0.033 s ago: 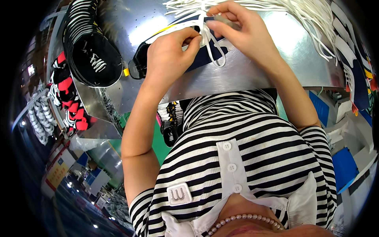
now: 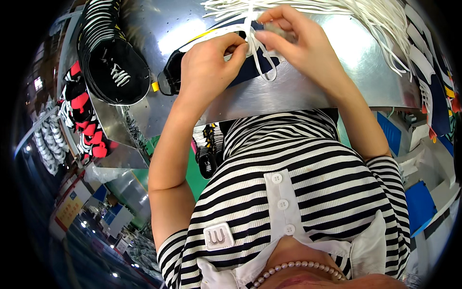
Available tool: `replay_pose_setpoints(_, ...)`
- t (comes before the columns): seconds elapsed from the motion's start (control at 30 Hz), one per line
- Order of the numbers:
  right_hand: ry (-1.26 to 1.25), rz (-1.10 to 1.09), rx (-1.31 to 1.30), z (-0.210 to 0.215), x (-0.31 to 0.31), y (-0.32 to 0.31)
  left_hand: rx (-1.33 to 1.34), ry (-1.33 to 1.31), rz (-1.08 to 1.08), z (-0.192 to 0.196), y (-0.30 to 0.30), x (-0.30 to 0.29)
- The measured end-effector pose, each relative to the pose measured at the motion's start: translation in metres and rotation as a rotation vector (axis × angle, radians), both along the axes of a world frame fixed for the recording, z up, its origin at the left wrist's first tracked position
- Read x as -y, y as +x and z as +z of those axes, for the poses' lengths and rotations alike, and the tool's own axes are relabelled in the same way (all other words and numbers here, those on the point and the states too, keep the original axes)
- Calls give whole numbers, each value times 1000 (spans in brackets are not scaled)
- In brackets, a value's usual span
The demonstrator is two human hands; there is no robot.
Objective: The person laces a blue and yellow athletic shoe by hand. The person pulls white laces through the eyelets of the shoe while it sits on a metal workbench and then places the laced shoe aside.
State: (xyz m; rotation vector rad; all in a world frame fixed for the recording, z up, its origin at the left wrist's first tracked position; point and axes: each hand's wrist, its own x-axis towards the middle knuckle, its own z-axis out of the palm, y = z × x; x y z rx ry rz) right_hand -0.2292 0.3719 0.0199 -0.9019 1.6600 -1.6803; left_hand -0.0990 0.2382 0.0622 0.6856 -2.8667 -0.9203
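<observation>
— Shiny steel bench (image 2: 337, 72) fills the top of the view, with a workshop floor far below at 8 o'clock. What is being handled?

— One dark shoe upper (image 2: 250, 67) lies on the bench at 12 o'clock. The left hand (image 2: 209, 65) is closed in a pinch on a white lace (image 2: 262, 60); the right hand (image 2: 296, 41) is half curled, fingertips nipping the same lace just beside it.

— How would it handle?

— Light, limp and a bit slippery, probably; best gripped near its tip. The upper looks soft.

— Counts?

— Two hands, one upper, one lace held. Loose laces (image 2: 365, 17) at 1 o'clock are too many to count, as is a stack of black uppers (image 2: 113, 62) at 10 o'clock.
</observation>
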Motion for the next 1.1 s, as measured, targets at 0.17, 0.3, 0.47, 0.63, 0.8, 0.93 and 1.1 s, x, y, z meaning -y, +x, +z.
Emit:
replay_pose_setpoints(0.17,218,114,-65,14,-31,22,-1,-14,8,-3,3,4)
replay_pose_setpoints(0.3,239,113,-116,11,-28,24,6,-2,2,-2,3,3)
replay_pose_setpoints(0.47,298,198,-308,1,-26,20,5,169,-57,-3,7,13)
replay_pose_setpoints(0.63,270,152,-250,-3,-28,23,93,332,-85,10,1,21)
replay_pose_setpoints(0.8,261,115,-361,1,-27,18,76,240,-66,6,7,16)
replay_pose_setpoints(0.93,302,106,-587,7,-26,18,25,265,-92,2,7,14)
replay_pose_setpoints(1.1,366,84,-808,10,-17,25,-16,150,-124,-3,10,3)
